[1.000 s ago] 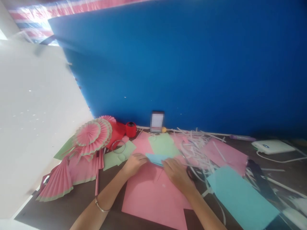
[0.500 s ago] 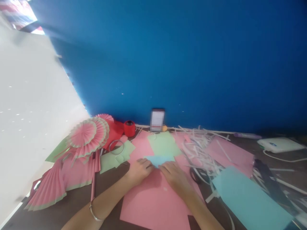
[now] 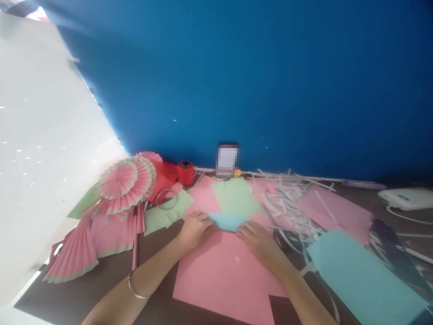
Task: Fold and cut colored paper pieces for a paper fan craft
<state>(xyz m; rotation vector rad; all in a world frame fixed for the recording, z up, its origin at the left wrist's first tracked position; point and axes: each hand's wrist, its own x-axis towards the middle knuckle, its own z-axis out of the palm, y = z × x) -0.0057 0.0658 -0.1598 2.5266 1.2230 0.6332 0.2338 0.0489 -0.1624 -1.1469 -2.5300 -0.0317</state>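
A folded piece of light blue paper (image 3: 226, 221) lies across a large pink sheet (image 3: 223, 275). My left hand (image 3: 196, 229) grips its left end, fingers bent over the edge and wrist ringed by a silver bangle (image 3: 135, 291). At the right end, my right hand (image 3: 259, 241) pinches the same paper with curled fingers. The thumbs are mostly hidden. A green sheet (image 3: 237, 196) lies just behind the blue paper.
Pleated pink paper fans (image 3: 118, 180) stand at the left by a red tape roll (image 3: 186, 173). White paper strips (image 3: 287, 203) are heaped right of centre, beside a blue sheet (image 3: 365, 275). A white device (image 3: 406, 198) with a cable sits far right, before the blue wall (image 3: 237, 81).
My hands have spread slightly apart along the blue paper, so more of its middle shows. The whole view has shifted a little, with table things now higher and slightly further right.
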